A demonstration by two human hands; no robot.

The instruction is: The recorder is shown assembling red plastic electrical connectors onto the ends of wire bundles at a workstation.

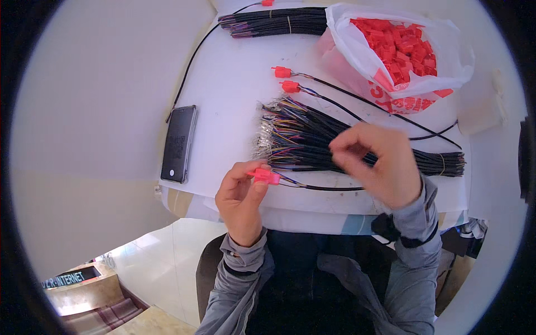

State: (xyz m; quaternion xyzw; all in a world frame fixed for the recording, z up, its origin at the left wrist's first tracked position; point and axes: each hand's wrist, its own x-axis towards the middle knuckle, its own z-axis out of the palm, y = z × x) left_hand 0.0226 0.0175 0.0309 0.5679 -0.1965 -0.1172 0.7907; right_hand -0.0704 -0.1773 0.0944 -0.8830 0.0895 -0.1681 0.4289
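Note:
Between thumb and fingers, my left hand (241, 195) grips a red plastic connector housing (267, 177) at the table's near side. Thin coloured wires run from it into a black cable (329, 188) stretching right. My right hand (382, 162), slightly blurred, hovers over the cable bundle with thumb and forefinger pinched together; whatever they hold, if anything, is too small to tell. Under it lies a thick bundle of black cables (312, 137), their coloured wires ending in silvery terminals on the left. Beyond it lie two cables with red connectors (283, 72) on their ends.
A white plastic bag (346, 61) full of red connectors (396, 50) stands at the back right. Another bundle of black cables (273, 22) lies at the back. A phone (180, 144) rests at the left edge, beside a single long cable (192, 58).

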